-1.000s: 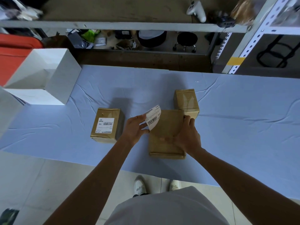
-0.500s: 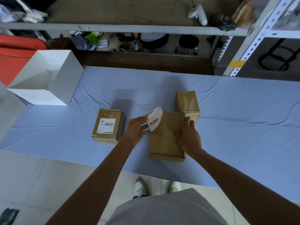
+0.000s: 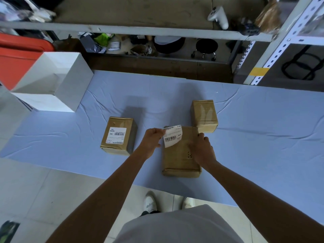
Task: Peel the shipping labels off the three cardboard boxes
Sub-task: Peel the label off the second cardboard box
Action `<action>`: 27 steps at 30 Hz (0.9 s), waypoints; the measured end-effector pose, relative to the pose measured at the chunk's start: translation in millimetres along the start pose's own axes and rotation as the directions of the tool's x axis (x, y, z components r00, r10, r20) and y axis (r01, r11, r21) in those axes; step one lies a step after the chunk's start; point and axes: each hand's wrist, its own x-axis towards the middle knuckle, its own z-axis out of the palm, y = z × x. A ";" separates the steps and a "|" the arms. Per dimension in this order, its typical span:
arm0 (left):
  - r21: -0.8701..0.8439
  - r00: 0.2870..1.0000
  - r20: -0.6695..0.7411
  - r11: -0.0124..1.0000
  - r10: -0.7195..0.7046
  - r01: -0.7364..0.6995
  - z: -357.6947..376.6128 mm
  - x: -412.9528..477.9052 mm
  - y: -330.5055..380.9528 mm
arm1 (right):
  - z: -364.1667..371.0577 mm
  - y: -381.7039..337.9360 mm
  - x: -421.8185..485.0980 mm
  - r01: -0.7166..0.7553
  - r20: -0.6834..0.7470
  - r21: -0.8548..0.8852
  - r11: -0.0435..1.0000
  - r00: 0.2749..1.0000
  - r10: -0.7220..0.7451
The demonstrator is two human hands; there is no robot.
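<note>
Three brown cardboard boxes lie on the blue cloth table (image 3: 263, 134). The middle box (image 3: 178, 158) is nearest me. My right hand (image 3: 201, 148) presses flat on its top right part. My left hand (image 3: 151, 142) pinches a white barcode label (image 3: 172, 135) that curls up over the box's far left corner; whether any edge still sticks I cannot tell. The left box (image 3: 118, 135) carries a flat white label (image 3: 116, 135) on its top. The far right box (image 3: 204, 115) shows bare cardboard and tape, no label visible.
An open white box (image 3: 70, 85) stands at the table's far left, with a red bin (image 3: 15, 58) behind it. A metal shelf rack (image 3: 157, 30) runs along the far side. The table's near edge is just before my feet.
My left hand has pulled the label further up and toward the box's far edge, and it now hangs more upright. The right hand stays pressed on the middle box.
</note>
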 end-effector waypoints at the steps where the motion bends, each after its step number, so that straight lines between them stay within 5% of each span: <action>1: 0.051 0.999 -0.022 0.998 0.032 -0.031 0.8 1.0 0.6 | 0.3 -4.3 0.7 -0.010 -0.007 0.010 1.000 1.000 0.010; 8: 0.200 0.979 -0.114 0.970 0.167 -0.142 0.1 6.5 10.4 | -4.8 -36.2 5.3 0.186 -0.243 0.160 0.969 0.959 -0.144; 12: 0.011 0.975 -0.067 0.978 0.211 -0.210 -0.8 0.7 17.2 | -7.2 -46.7 4.7 0.313 -0.107 0.303 0.900 0.950 -0.294; 15: -0.088 0.971 -0.072 0.969 0.227 -0.233 -2.0 -3.0 21.7 | -5.0 -52.0 -3.5 0.369 -0.186 0.383 0.847 0.929 -0.321; 21: -0.185 0.966 -0.171 0.957 0.194 -0.225 -13.3 -1.2 22.7 | 0.6 -75.5 -17.8 0.414 -0.271 0.375 0.829 0.905 -0.329; 27: -0.281 0.966 -0.096 0.924 0.242 -0.259 -26.4 0.0 21.3 | 0.7 -82.0 -15.5 0.389 -0.232 0.295 0.873 0.915 -0.330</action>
